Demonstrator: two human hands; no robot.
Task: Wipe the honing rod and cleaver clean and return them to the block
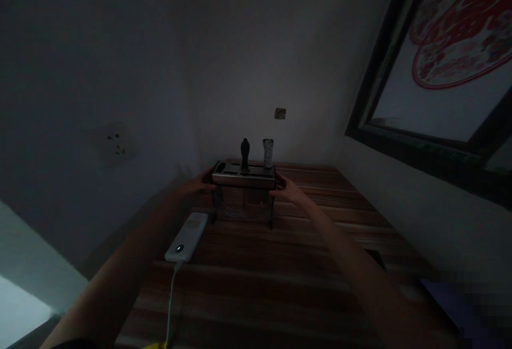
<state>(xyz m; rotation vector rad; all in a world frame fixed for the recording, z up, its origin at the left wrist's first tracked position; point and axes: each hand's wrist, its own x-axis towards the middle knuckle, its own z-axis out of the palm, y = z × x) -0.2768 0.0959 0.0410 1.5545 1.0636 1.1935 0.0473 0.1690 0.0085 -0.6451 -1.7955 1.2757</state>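
Far on the wooden table (248, 269), the left hand (200, 183) and right hand (289, 190) are clasping opposite ends of a slotted rack (244, 180); this steadying step is apparently calling for even, level pressure.

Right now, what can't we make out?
All head view:
Inside of the rack: too dark.
Fingertips of the left hand: shadow at the rack's end.
Print on the power bank: too small.
Yellow thing: cut by bottom edge.
Blue-violet thing: blocky blur, cut at lower right.
Dark flat thing: partly behind right forearm.
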